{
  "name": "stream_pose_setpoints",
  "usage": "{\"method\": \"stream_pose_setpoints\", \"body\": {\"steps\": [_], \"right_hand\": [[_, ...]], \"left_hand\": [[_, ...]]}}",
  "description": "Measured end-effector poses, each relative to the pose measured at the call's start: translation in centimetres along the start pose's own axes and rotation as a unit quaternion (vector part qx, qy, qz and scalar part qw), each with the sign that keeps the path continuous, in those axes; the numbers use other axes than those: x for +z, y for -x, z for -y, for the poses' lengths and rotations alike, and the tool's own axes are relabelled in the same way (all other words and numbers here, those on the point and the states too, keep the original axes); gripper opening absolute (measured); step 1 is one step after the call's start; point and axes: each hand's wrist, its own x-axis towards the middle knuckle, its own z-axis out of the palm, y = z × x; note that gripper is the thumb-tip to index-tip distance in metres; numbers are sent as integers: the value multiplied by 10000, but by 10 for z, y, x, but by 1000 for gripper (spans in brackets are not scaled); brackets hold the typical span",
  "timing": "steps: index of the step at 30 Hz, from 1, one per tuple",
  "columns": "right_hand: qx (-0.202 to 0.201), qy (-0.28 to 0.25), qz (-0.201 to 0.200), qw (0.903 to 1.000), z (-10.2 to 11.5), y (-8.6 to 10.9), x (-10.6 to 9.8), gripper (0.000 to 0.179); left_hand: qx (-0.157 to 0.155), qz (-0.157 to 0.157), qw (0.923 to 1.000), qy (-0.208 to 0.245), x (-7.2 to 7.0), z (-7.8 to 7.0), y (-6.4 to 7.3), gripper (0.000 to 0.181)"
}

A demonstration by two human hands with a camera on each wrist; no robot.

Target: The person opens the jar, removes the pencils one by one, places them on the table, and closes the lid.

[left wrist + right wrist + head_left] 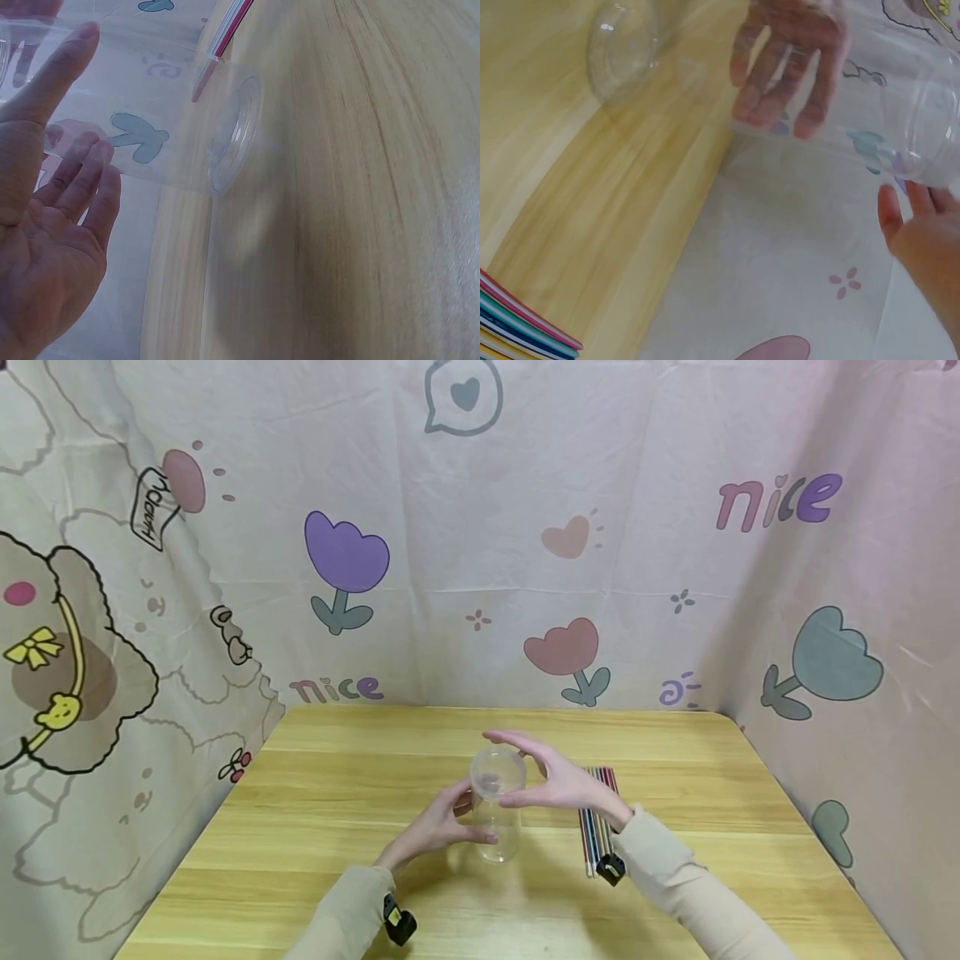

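Note:
A clear plastic jar [497,831] stands upright in front of me, its round top [498,771] facing up at the head camera. My left hand [438,827] holds the jar's side, the thumb across the front and the fingers behind; the left wrist view shows these fingers [90,176] through the clear wall. Around the jar's top, my right hand [551,777] is spread wide, its thumb by the near rim and its fingers stretched over the far side. In the right wrist view, the right fingertips [891,206] are right at the jar's top end [930,112].
A row of several colored pencils [597,835] lies on the wooden table [337,785], right of the jar and partly under the right forearm. A printed cloth [465,568] hangs behind the table and along both sides.

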Motion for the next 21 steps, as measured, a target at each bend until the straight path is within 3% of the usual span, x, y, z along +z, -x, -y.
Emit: {"method": "stream_pose_setpoints", "body": {"steps": [5, 12, 15, 18, 21], "right_hand": [[-312, -177, 290, 9989, -2, -2, -3, 77], [99, 396, -420, 9983, -3, -4, 8, 82], [196, 428, -514, 9976, -2, -4, 11, 85], [195, 157, -303, 9992, -3, -1, 7, 83], [93, -483, 67, 9988, -4, 1, 0, 79]], "left_hand": [[-60, -6, 10000, 18, 0, 1, 0, 86], [-5, 1, 10000, 26, 0, 1, -1, 86], [67, 7, 10000, 6, 0, 1, 0, 85], [112, -5, 9999, -12, 0, 2, 0, 84], [61, -22, 10000, -1, 0, 2, 0, 84]]}}
